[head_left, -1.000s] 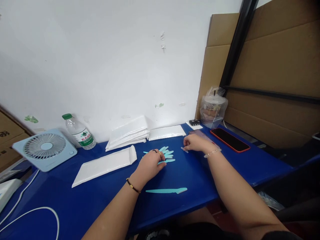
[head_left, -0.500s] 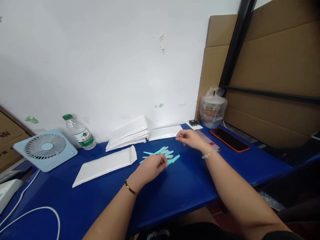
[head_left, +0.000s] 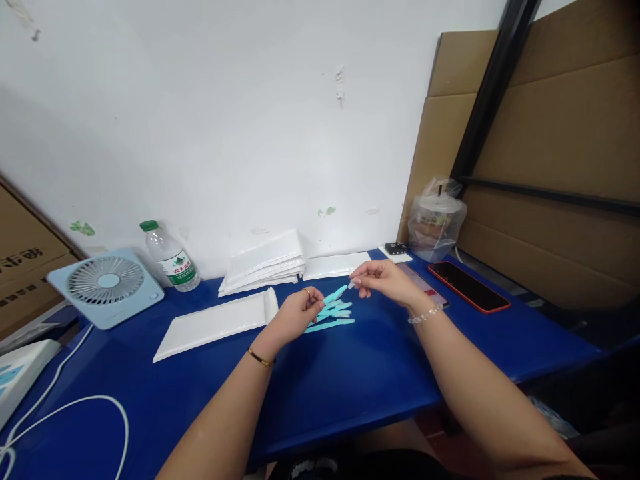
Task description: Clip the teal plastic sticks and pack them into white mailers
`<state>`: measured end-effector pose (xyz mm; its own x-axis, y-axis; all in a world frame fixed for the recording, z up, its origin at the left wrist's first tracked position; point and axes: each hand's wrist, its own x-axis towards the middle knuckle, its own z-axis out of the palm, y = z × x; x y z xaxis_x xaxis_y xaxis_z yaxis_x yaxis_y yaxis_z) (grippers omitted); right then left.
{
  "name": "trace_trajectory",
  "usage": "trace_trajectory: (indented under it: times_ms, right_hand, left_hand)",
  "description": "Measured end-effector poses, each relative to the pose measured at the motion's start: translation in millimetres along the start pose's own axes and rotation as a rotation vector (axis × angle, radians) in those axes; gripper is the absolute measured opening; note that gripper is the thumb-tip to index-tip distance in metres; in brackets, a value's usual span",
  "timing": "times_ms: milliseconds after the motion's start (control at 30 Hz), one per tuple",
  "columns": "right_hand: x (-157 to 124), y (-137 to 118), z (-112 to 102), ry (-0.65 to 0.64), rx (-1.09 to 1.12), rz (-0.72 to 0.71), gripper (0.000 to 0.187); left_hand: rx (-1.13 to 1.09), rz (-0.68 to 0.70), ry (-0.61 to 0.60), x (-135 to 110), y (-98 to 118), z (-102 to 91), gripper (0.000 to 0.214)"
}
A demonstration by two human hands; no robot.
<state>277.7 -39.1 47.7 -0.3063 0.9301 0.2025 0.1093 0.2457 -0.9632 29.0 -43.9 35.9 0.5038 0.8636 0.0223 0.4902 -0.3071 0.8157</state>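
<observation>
Raised since earlier, a turquoise tool [head_left: 337, 293] is being pinched by the left hand [head_left: 296, 313], a clear piece [head_left: 351, 284] at its two o'clock by the right hand [head_left: 387, 281]; Chinese bottle [head_left: 174, 260] lettering is being shown at ten.

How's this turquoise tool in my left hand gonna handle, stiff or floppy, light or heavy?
The turquoise tool is probably stiff: it juts straight from your left hand without drooping. It's likely light, being slim and held in fingertips.
</observation>
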Motion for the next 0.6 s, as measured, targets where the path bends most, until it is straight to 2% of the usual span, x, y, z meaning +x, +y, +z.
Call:
trace_trajectory:
  times_ms: [167, 333, 433, 500, 567, 600]
  right_hand:
    - [0, -1, 10, -0.062, 0.000, -0.003, 0.037]
    - [4, 9, 22, -0.170, 0.021, 0.052, 0.041]
    - [4, 15, 24, -0.232, -0.043, 0.100, 0.038]
    - [4, 17, 23, -0.295, -0.147, 0.123, 0.035]
    - [4, 18, 22, -0.332, -0.312, 0.093, 0.029]
    - [4, 19, 21, -0.327, -0.413, 0.056, 0.026]
  left_hand:
    - [0.000, -0.007, -0.015, -1, 2, 0.2, 0.026]
    - [0.060, -0.012, -0.040, 0, 0, 2.7, 0.029]
    - [0.294, 0.037, 0.016, 0, -6, 4.3, 0.036]
    - [0.511, 0.057, 0.060, -2, -9, 4.9, 0.061]
    - [0.667, 0.030, 0.035, -3, -11, 5.2, 0.082]
    - [0.716, 0.013, 0.001, -4, -11, 5.4, 0.080]
